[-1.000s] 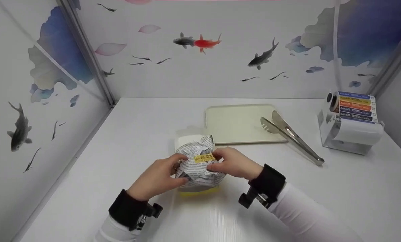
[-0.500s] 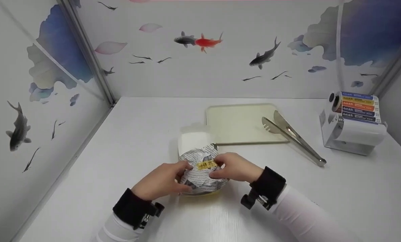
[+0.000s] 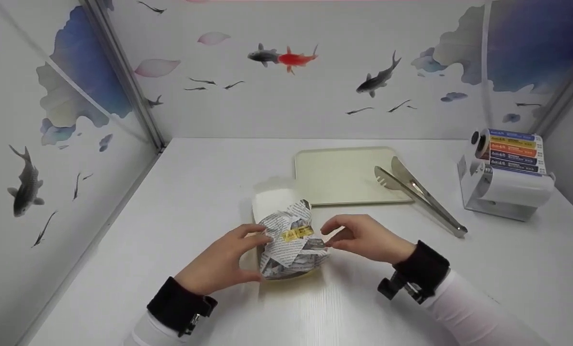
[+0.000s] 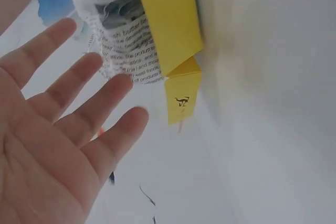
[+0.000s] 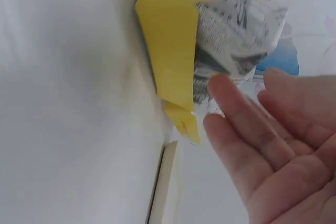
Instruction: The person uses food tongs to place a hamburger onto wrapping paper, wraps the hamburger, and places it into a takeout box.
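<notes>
A bundle wrapped in newspaper-print paper [image 3: 286,252], with a yellow sticker [image 3: 297,234] on top, sits in an open paper box. The box is white inside [image 3: 273,202] and yellow outside [image 4: 170,19], with a flap standing out at its far end. My left hand [image 3: 221,259] is at the bundle's left side, fingertips right at the paper and thumb near the front corner. In the left wrist view its fingers are spread and relaxed. To the right of the bundle is my right hand [image 3: 370,239], loosely bent and holding nothing; the right wrist view shows its fingers [image 5: 239,114] extended beside the box.
Behind the box lies a cream tray [image 3: 339,175]. Metal tongs [image 3: 426,199] rest across its right edge, handle end on the white table [image 3: 209,178]. At the back right stands a white dispenser [image 3: 507,192] with coloured label rolls. Fish-patterned walls enclose the table.
The wrapped bundle has come nearer and lower into the box, showing more of the white flap behind. My right hand has let go and moved right; my left hand has drawn slightly left.
</notes>
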